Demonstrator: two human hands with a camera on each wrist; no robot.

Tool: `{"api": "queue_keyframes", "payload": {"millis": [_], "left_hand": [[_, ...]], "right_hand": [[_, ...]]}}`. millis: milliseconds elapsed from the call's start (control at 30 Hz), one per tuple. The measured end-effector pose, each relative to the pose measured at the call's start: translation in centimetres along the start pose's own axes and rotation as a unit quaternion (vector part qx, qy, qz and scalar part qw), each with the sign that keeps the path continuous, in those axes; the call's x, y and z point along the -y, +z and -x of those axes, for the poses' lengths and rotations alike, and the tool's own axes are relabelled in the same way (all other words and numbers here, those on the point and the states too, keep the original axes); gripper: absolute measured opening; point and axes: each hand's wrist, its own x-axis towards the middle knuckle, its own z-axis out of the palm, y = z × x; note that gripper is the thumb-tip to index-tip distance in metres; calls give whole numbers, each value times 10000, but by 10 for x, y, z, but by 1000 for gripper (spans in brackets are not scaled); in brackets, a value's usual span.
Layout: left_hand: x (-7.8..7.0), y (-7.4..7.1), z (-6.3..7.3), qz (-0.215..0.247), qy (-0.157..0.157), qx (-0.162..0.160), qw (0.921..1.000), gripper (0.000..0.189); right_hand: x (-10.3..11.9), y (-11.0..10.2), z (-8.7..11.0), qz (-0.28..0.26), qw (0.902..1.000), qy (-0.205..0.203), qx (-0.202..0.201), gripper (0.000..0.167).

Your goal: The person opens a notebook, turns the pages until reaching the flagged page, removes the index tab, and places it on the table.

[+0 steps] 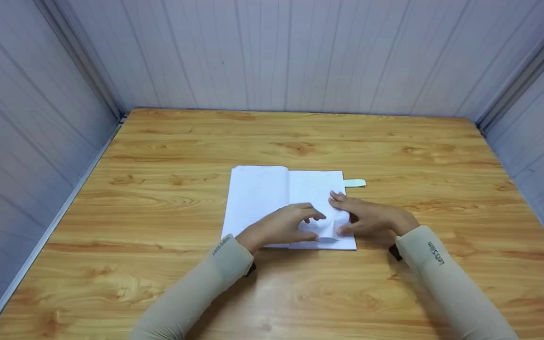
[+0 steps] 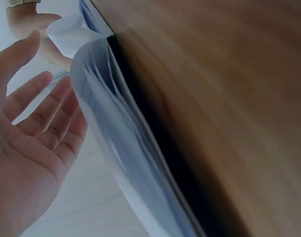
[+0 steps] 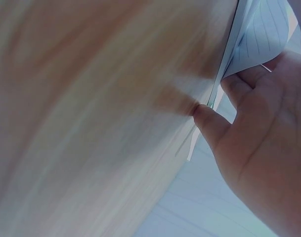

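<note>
An open notebook [image 1: 258, 193] with lined white pages lies on the table. The lower part of its right page [image 1: 340, 226] is curled up off the pages beneath. My left hand [image 1: 287, 224] hovers over the lower right page, beside the curl; in the left wrist view its palm faces the camera, fingers loosely spread and holding nothing. At the notebook's right edge is my right hand [image 1: 371, 215], its fingers reaching over the page and its thumb near the lower corner. In the right wrist view the curled page [image 3: 264, 39] overlaps the fingers, partly hiding them.
A pale green strip [image 1: 354, 182] sticks out from the notebook's right side. The wood-grain table [image 1: 182, 146] meets white panelled walls [image 1: 276, 56] at the back and sides. Both forearms wear beige sleeves [image 1: 196, 283].
</note>
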Motion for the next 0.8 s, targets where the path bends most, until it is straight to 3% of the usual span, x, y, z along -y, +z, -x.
{"api": "queue_keyframes", "payload": {"millis": [400,800], "left_hand": [[-2,7,-15,51,31,212,9998,46],[-3,9,-18,107,183,230,9995,39]], "right_hand": [[0,-1,0,-9,10000,48,17,87],[-1,-1,-1,20,10000,7,51,88]]}}
